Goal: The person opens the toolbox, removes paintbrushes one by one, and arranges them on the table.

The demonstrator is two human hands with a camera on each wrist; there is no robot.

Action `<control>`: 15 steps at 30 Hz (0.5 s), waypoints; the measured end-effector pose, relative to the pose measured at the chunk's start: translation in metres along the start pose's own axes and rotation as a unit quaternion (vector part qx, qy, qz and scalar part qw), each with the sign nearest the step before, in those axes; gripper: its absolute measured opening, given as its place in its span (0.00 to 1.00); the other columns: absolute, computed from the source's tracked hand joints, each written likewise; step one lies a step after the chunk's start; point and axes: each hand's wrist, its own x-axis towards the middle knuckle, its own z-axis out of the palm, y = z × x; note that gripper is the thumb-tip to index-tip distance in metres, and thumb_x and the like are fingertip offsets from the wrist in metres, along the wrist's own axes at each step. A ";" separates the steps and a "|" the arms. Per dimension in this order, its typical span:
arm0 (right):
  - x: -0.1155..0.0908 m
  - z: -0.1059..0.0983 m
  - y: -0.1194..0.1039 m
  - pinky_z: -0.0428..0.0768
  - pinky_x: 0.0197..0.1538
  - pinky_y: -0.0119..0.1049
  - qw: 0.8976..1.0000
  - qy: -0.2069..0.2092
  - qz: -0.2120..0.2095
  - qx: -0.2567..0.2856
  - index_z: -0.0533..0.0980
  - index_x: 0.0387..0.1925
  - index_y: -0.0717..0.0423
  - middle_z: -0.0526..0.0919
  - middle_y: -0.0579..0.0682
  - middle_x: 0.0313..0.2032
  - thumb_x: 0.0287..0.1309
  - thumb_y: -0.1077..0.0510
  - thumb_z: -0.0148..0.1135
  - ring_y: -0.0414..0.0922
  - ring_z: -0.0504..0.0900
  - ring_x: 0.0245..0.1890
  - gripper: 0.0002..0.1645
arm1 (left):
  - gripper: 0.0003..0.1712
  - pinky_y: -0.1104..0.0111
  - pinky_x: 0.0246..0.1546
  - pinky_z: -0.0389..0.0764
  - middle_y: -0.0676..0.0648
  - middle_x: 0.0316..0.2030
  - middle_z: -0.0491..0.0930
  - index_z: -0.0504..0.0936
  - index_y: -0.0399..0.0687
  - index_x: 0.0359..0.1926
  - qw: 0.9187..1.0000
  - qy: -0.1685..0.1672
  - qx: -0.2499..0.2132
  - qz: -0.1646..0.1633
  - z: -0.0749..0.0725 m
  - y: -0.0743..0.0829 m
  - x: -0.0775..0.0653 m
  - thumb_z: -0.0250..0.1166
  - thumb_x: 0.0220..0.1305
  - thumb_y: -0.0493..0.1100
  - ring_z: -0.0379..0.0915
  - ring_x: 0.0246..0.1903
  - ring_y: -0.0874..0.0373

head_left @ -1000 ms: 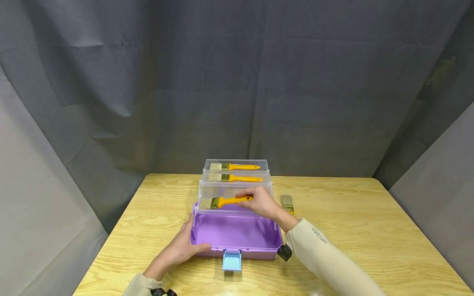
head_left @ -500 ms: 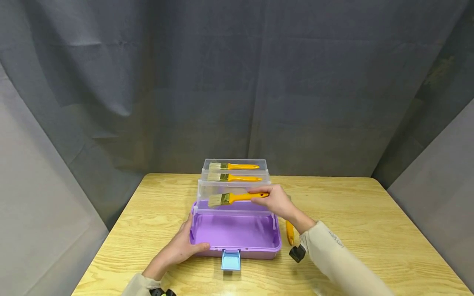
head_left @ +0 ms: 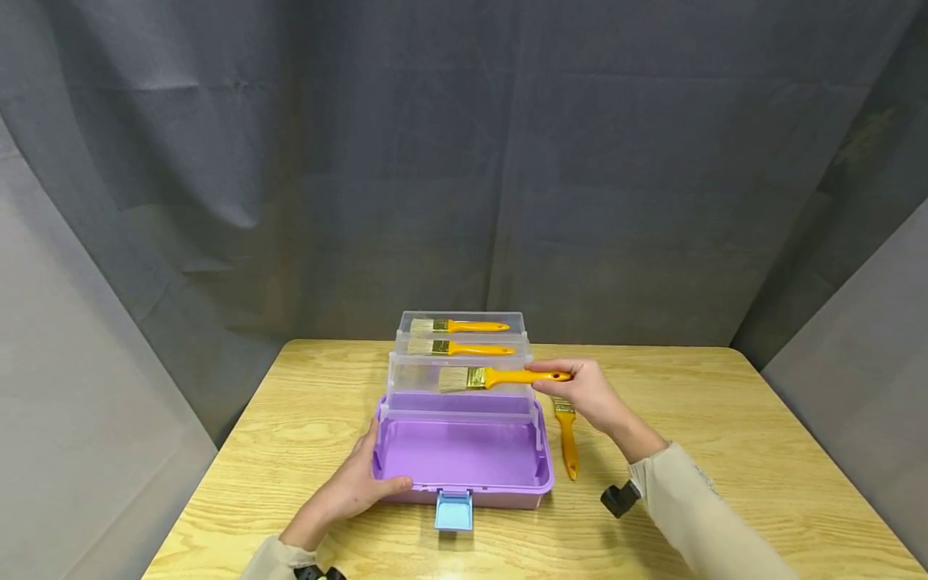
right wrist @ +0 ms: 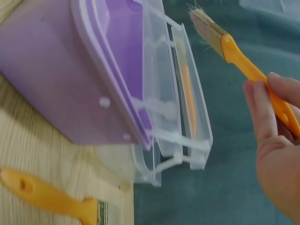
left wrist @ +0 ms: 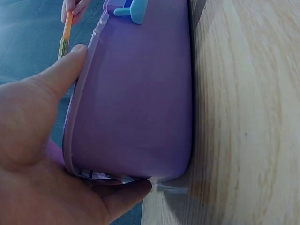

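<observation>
- At the far left, a pale grey panel (head_left: 87, 362) slopes beside the table; dark grey cloth (head_left: 406, 161) hangs across the whole back.
- Near the table's left front, the person's left hand (head_left: 351, 481), in a beige sleeve (head_left: 279, 560), grips the front left corner of a purple box (head_left: 507, 499). The thumb lies on the front rim and the fingers reach round the left end wall, so the grip is closed just to the width of that corner.
- At center, the box stands upright on the wood-grain table (head_left: 725, 451), its interior exposed, with a light blue latch (head_left: 454, 511) hanging down at the front.
- Behind and above the box's interior, clear plastic trays (head_left: 413, 374) rise in steps. A top brush (head_left: 464, 326) and a second brush (head_left: 464, 350), both yellow-handled, lie in the two upper ones, bristles to the left.
- Right of center, a held brush (head_left: 515, 377) is level in the air in front of the lowest tray, bristles to the left.
- Just right of the box, a loose brush (head_left: 569, 447) lies on the table, handle toward the person.
- Beside and above it, the right hand (head_left: 590, 395) pinches the end of the held brush's handle, thumb and fingers closed on it.
</observation>
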 end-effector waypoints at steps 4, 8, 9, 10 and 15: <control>-0.006 -0.014 0.004 0.79 0.46 0.30 1.000 0.009 0.002 0.017 0.78 0.51 0.64 0.80 0.60 0.50 0.53 0.59 0.69 0.42 0.81 0.44 0.23 | 0.70 0.41 0.62 0.55 0.29 0.69 0.48 0.33 0.47 0.74 1.000 0.000 0.003 -0.004 0.000 -0.001 0.000 0.76 0.46 0.53 0.52 0.64 0.33; -0.011 -0.030 0.013 0.79 0.46 0.29 0.999 0.024 0.007 0.025 0.78 0.51 0.66 0.81 0.59 0.50 0.52 0.58 0.69 0.39 0.81 0.44 0.25 | 0.70 0.41 0.62 0.55 0.29 0.69 0.46 0.33 0.46 0.74 1.000 0.000 0.006 -0.010 0.001 -0.001 0.000 0.76 0.46 0.53 0.53 0.64 0.32; -0.013 -0.034 0.015 0.79 0.46 0.29 0.999 0.028 0.010 0.027 0.78 0.51 0.66 0.81 0.58 0.49 0.52 0.58 0.69 0.39 0.81 0.43 0.25 | 0.70 0.41 0.62 0.55 0.29 0.69 0.46 0.33 0.46 0.74 1.000 0.000 0.006 -0.012 0.001 -0.001 0.000 0.75 0.46 0.53 0.52 0.64 0.32; -0.014 -0.038 0.018 0.79 0.46 0.30 0.999 0.031 0.011 0.032 0.77 0.52 0.67 0.82 0.56 0.48 0.53 0.58 0.69 0.39 0.81 0.43 0.26 | 0.70 0.41 0.62 0.55 0.29 0.69 0.46 0.33 0.46 0.74 1.000 -0.001 0.006 -0.013 0.001 -0.001 -0.001 0.75 0.46 0.53 0.52 0.64 0.32; -0.024 -0.062 0.029 0.79 0.46 0.29 0.997 0.038 0.036 0.060 0.73 0.55 0.71 0.84 0.42 0.45 0.55 0.57 0.68 0.38 0.81 0.43 0.29 | 0.69 0.40 0.61 0.55 0.29 0.69 0.47 0.33 0.46 0.74 1.000 -0.006 0.007 -0.012 -0.001 -0.001 0.000 0.75 0.48 0.53 0.51 0.64 0.32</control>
